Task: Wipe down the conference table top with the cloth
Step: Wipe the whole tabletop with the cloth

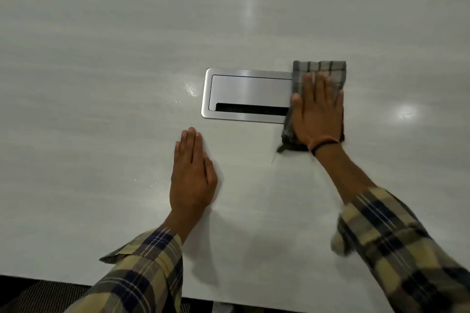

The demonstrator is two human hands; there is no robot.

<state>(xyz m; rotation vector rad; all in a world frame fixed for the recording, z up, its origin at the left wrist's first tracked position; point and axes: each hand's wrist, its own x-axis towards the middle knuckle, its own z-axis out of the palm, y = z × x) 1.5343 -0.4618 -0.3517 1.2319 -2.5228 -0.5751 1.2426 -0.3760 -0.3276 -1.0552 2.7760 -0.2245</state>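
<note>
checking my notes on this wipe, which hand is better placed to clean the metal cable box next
Right. The right hand already presses the cloth flat, overlapping the right end of the metal cable box. The left hand lies bare on the table top, nearer the person.

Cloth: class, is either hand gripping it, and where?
Neither grips it. The right hand presses flat on the cloth, covering its middle; the left hand rests on the table.

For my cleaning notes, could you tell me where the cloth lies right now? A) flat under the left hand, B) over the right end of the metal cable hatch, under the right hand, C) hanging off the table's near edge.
B: the right hand presses the cloth flat over the right end of the metal cable hatch; the left hand rests on bare table.
</note>
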